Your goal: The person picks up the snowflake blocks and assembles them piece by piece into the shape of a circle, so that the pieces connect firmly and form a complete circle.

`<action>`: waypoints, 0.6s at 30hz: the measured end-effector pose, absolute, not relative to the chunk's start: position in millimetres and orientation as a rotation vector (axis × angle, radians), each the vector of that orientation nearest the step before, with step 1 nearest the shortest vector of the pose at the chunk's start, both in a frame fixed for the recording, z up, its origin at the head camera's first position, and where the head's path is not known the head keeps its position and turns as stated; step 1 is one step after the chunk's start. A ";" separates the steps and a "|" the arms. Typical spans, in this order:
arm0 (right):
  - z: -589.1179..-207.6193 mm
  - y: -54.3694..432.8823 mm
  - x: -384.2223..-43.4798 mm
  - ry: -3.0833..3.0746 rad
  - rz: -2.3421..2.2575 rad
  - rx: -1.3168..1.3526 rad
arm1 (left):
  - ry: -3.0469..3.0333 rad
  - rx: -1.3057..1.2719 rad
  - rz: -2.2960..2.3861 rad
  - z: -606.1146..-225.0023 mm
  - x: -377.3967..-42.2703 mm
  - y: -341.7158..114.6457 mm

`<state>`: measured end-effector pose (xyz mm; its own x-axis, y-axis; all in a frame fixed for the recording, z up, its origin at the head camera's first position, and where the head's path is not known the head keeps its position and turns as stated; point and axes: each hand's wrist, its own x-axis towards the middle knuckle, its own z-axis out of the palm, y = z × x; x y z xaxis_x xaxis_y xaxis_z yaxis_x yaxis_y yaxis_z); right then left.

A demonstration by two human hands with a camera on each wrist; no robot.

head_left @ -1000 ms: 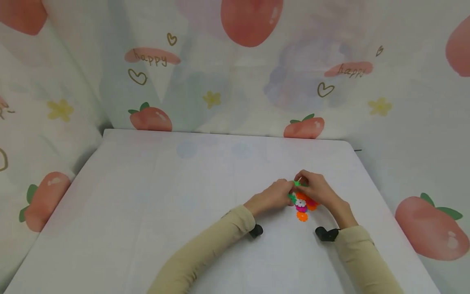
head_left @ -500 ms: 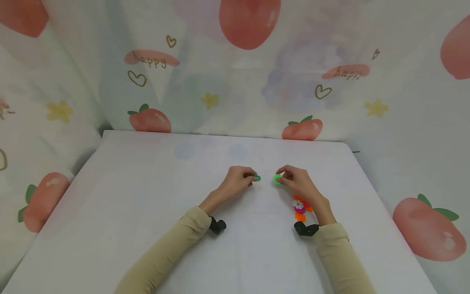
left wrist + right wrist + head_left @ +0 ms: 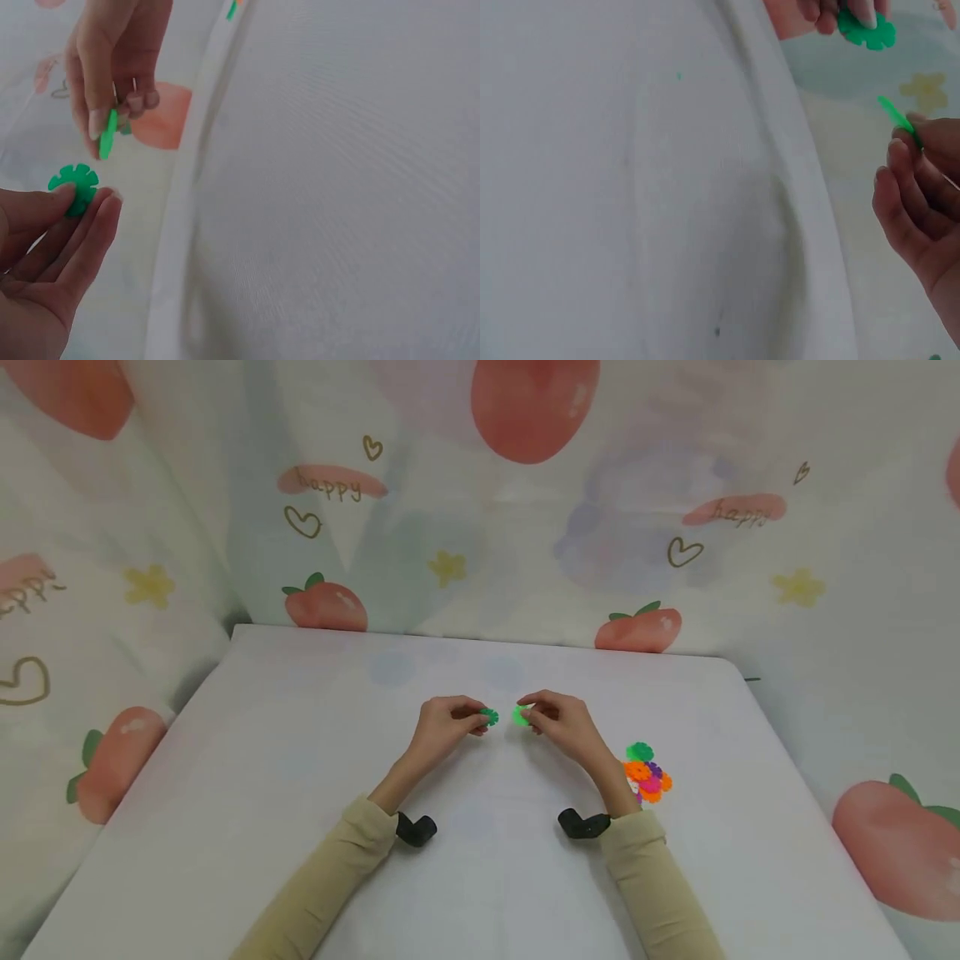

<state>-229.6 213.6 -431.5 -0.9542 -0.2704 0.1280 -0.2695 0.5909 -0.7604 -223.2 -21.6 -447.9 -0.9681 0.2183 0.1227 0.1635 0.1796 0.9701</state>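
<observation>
My left hand [image 3: 442,720] pinches a dark green notched snowflake disc [image 3: 81,178] between thumb and fingertips. Across from it, my right hand [image 3: 561,722] pinches a bright green snowflake disc [image 3: 107,138], seen edge-on in the left wrist view. Both discs are held above the middle of the table, facing each other with a small gap between. A small heap of other snowflake discs [image 3: 637,770], in orange, green, pink and purple, lies right of my right forearm, which hides part of it.
The table [image 3: 300,735] wears a white cover, with its far edge [image 3: 480,639] beyond the hands. A fruit-printed cloth [image 3: 420,485] hangs behind and at both sides. Dark wrist-worn devices [image 3: 583,824] sit at both cuffs.
Both hands have left the heap and moved left to the table's middle, each bringing a green disc. In the last half second they have drawn closer together, and the head view has shifted slightly.
</observation>
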 end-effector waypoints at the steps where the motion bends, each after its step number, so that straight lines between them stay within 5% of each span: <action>1: -430.9 209.4 -229.5 2.778 -1.372 -0.479 | 2.383 0.381 1.948 -448.7 -222.6 -23.3; 18: -432.3 177.0 -228.5 2.536 -1.609 -0.439 | 2.488 0.427 1.953 -454.0 -219.1 -35.6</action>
<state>-228.5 177.0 -432.3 -0.9526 -0.2972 0.0645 -0.1850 0.3979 -0.8986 -219.1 -35.6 -454.0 -0.9630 0.1777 0.2025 0.2389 0.2162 0.9467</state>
